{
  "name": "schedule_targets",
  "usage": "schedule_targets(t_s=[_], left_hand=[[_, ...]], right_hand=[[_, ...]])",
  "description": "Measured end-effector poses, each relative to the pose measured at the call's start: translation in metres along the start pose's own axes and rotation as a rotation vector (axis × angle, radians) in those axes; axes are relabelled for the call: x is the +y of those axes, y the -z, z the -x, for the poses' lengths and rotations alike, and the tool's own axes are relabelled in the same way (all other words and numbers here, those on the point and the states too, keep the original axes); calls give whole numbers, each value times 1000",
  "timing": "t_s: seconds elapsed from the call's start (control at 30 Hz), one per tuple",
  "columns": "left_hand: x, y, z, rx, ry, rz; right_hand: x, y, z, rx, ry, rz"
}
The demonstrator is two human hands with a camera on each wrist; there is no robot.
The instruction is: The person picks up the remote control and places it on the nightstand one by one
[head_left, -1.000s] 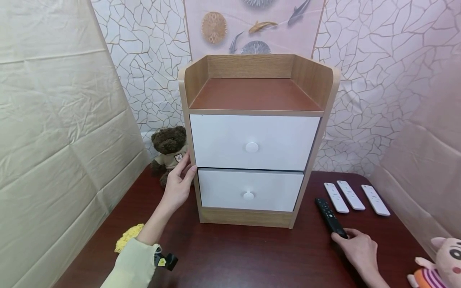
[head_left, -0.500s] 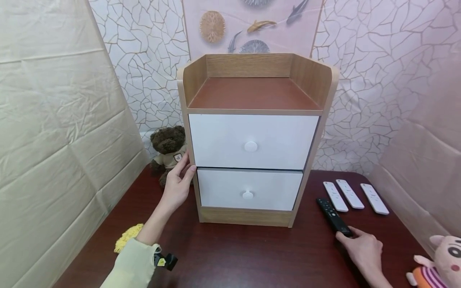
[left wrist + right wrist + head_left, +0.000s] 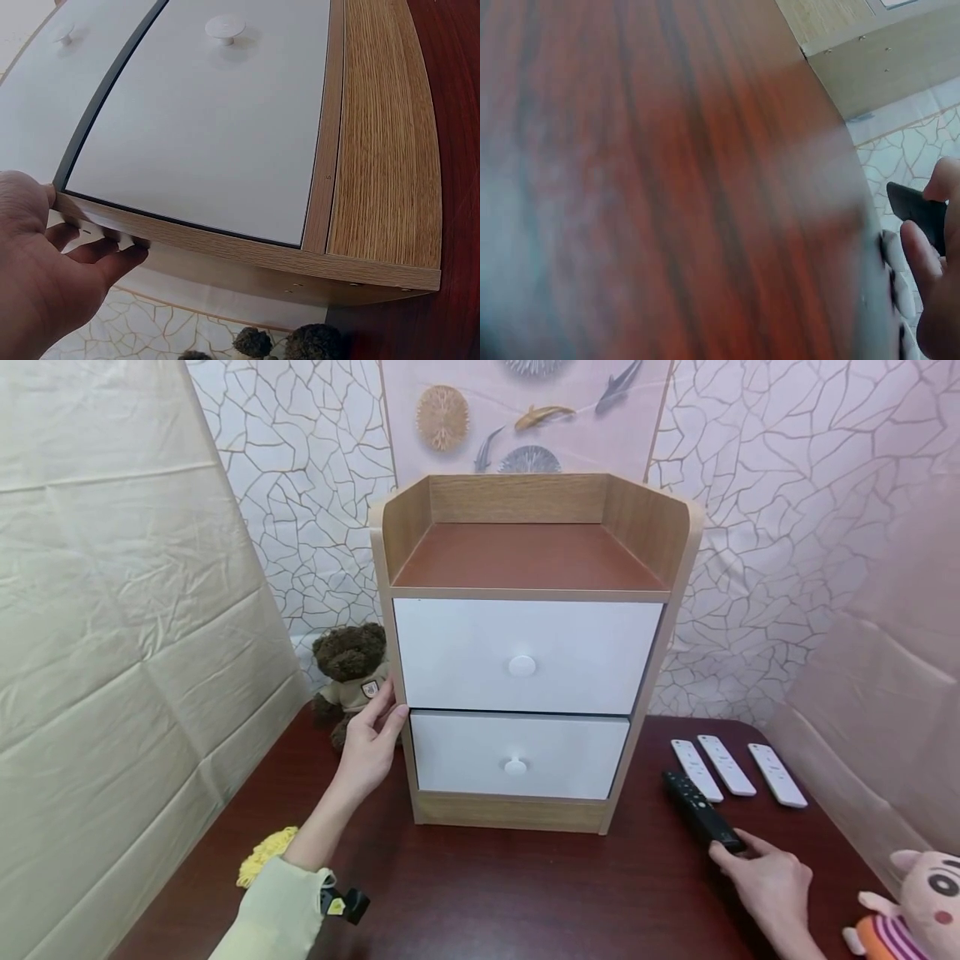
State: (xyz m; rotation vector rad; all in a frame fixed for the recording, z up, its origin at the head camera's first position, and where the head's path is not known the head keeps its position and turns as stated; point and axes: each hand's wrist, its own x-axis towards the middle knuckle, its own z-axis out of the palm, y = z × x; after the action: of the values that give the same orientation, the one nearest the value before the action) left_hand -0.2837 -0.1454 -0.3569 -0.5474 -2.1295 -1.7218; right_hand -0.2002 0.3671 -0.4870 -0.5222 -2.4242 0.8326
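A small wooden cabinet (image 3: 510, 811) with two white drawers stands in the middle of the head view, both drawers pushed in. At its left side my left hand (image 3: 370, 752) holds the edge, thumb on the front and fingers along the outer side, as the left wrist view also shows. My right hand (image 3: 768, 881) pinches the near end of a black remote control (image 3: 697, 810) at the right of the table. In the right wrist view, thumb and fingers lie on either side of the black remote control (image 3: 919, 214).
Three white remote controls (image 3: 697, 771) lie behind the black one at the right. A brown teddy bear (image 3: 348, 656) sits behind the cabinet's left side. Yellow yarn (image 3: 266, 856) lies beside the left forearm, and a pink plush toy (image 3: 926, 893) is at the right edge.
My right hand has shifted a little to the right, carrying the black remote control with it. The left hand keeps its place on the cabinet, and the drawers look the same.
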Motion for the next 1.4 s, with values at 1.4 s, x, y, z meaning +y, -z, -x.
schedule_targets(t_s=[1.4], left_hand=[[2, -1, 0, 16, -8, 9]], right_hand=[[-48, 73, 0, 247, 79, -1066]])
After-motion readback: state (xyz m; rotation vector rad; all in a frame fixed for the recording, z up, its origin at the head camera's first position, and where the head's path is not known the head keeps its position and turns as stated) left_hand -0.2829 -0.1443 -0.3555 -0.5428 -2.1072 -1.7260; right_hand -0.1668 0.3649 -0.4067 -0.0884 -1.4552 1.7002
